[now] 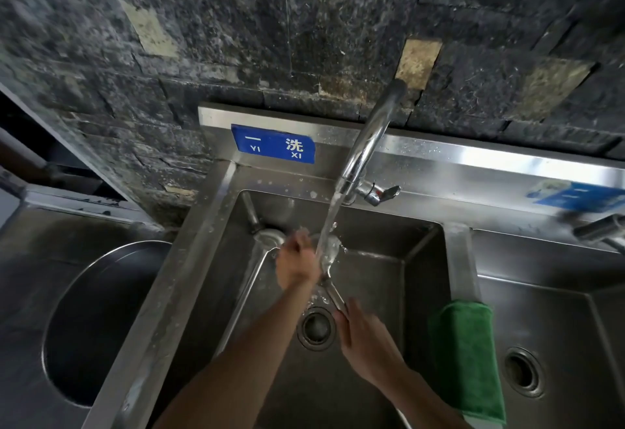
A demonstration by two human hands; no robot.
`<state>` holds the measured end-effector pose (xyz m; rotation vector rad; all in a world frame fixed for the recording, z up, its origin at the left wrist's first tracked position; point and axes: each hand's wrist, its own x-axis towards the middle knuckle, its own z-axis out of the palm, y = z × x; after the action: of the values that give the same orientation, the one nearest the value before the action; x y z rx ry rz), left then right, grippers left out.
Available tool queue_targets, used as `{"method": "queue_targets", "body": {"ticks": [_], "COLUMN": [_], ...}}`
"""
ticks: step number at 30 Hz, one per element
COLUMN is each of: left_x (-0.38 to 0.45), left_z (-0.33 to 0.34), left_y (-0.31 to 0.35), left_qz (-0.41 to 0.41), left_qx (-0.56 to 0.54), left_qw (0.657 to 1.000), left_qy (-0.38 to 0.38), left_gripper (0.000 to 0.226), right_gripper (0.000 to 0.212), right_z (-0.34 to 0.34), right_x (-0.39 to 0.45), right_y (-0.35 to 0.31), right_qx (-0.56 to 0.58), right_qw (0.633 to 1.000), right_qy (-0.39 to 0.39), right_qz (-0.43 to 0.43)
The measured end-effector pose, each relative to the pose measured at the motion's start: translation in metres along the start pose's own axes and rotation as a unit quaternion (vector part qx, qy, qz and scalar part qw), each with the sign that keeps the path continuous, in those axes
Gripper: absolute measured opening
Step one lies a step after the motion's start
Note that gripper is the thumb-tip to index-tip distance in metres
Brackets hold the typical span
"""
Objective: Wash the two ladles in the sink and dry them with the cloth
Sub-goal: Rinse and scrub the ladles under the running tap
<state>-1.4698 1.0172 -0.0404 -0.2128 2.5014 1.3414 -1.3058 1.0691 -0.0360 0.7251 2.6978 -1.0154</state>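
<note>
Water runs from the faucet (368,137) onto the bowl of a steel ladle (329,249) held over the sink (422,259). My right hand (363,334) grips this ladle's handle near the drain (316,327). My left hand (296,261) presses against the ladle's bowl under the stream. A second steel ladle (269,237) lies in the sink to the left, its bowl beside my left hand and its long handle running toward the front. A folded green cloth (466,357) hangs over the divider on the right.
A second basin with its own drain (522,373) lies to the right, with another tap (598,229) above it. A large round metal basin (101,320) sits at the left. A blue sign (272,142) is fixed to the backsplash under a dark stone wall.
</note>
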Motion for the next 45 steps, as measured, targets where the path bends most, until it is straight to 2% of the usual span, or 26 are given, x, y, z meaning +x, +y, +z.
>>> {"method": "queue_targets", "body": {"ticks": [1, 2, 4, 5, 6, 7, 8, 11, 13, 16, 21, 24, 26, 28, 30, 33, 35, 37, 40, 42, 45], "left_x": [0.01, 0.013, -0.001, -0.015, -0.024, -0.033, -0.036, -0.016, -0.006, 0.012, 0.05, 0.06, 0.063, 0.061, 0.053, 0.04, 0.043, 0.056, 0.08, 0.083, 0.075], "left_z": [-0.005, -0.007, 0.002, 0.008, 0.013, 0.012, 0.007, -0.009, -0.021, -0.036, -0.064, -0.075, -0.082, -0.083, -0.077, -0.062, -0.064, -0.08, -0.108, -0.112, -0.098], "left_y": [0.001, -0.003, -0.006, -0.006, -0.01, -0.005, -0.002, -0.004, -0.002, 0.008, 0.035, 0.048, 0.056, 0.061, 0.062, 0.059, 0.059, 0.065, 0.075, 0.074, 0.061], "left_qz": [-0.1, -0.166, -0.175, -0.172, -0.204, -0.234, -0.247, -0.224, -0.209, -0.185, -0.154, -0.113, -0.09, -0.078, -0.066, -0.064, -0.056, -0.033, -0.018, -0.022, -0.059], "left_qx": [-0.036, -0.066, -0.157, -0.225, -0.31, -0.39, -0.433, -0.464, -0.459, -0.459, -0.454, -0.466, -0.477, -0.481, -0.477, -0.484, -0.472, -0.455, -0.458, -0.457, -0.465], "left_qw": [0.994, 0.984, 0.972, 0.959, 0.929, 0.888, 0.861, 0.836, 0.84, 0.857, 0.872, 0.875, 0.872, 0.871, 0.874, 0.869, 0.875, 0.886, 0.886, 0.886, 0.88], "left_qy": [0.001, 0.012, 0.021, 0.007, -0.019, -0.072, -0.104, -0.188, -0.201, -0.146, -0.098, -0.073, -0.065, -0.064, -0.069, -0.085, -0.089, -0.085, -0.073, -0.075, -0.083], "left_gripper": [0.059, 0.06, 0.065, 0.075, 0.085, 0.087, 0.079, 0.071, 0.064, 0.039, 0.039, 0.039, 0.04, 0.041, 0.04, 0.04, 0.04, 0.04, 0.041, 0.043, 0.046], "right_gripper": [0.026, 0.026, 0.025, 0.024, 0.023, 0.023, 0.026, 0.032, 0.024, 0.035, 0.042, 0.037, 0.047, 0.056, 0.062, 0.046, 0.042, 0.048, 0.052, 0.058, 0.066], "right_z": [-0.001, -0.003, -0.005, -0.005, -0.006, -0.008, -0.009, -0.01, -0.008, 0.001, 0.011, 0.013, 0.013, 0.01, 0.004, -0.001, -0.001, 0.003, 0.018, 0.029, 0.048], "right_x": [0.0, 0.0, 0.013, 0.023, 0.033, 0.044, 0.053, 0.074, 0.082, 0.079, 0.055, 0.043, 0.041, 0.055, 0.078, 0.111, 0.114, 0.097, 0.052, 0.034, 0.036], "right_y": [0.001, -0.001, -0.006, -0.01, -0.014, -0.018, -0.021, -0.025, -0.025, -0.022, 0.021, 0.04, 0.045, 0.029, -0.009, -0.074, -0.08, -0.045, 0.027, 0.058, 0.088], "right_qx": [-0.008, -0.013, -0.008, 0.003, 0.015, 0.027, 0.045, 0.094, 0.114, 0.116, 0.065, 0.009, -0.022, -0.031, -0.009, 0.025, 0.038, 0.015, -0.032, -0.027, -0.036], "right_qw": [1.0, 1.0, 1.0, 1.0, 1.0, 0.999, 0.997, 0.99, 0.988, 0.991, 0.996, 0.999, 0.997, 0.996, 0.998, 0.999, 0.999, 0.998, 0.986, 0.982, 0.98], "right_qy": [0.001, -0.004, -0.013, -0.017, -0.015, -0.005, 0.0, -0.023, -0.051, -0.05, -0.055, -0.031, -0.008, 0.011, 0.035, 0.044, 0.018, -0.014, 0.006, 0.016, -0.025], "right_qz": [-0.004, -0.008, -0.013, -0.014, -0.022, -0.037, -0.056, -0.102, -0.085, -0.051, -0.021, 0.028, 0.069, 0.086, 0.059, -0.003, 0.002, 0.057, 0.164, 0.189, 0.192]}}
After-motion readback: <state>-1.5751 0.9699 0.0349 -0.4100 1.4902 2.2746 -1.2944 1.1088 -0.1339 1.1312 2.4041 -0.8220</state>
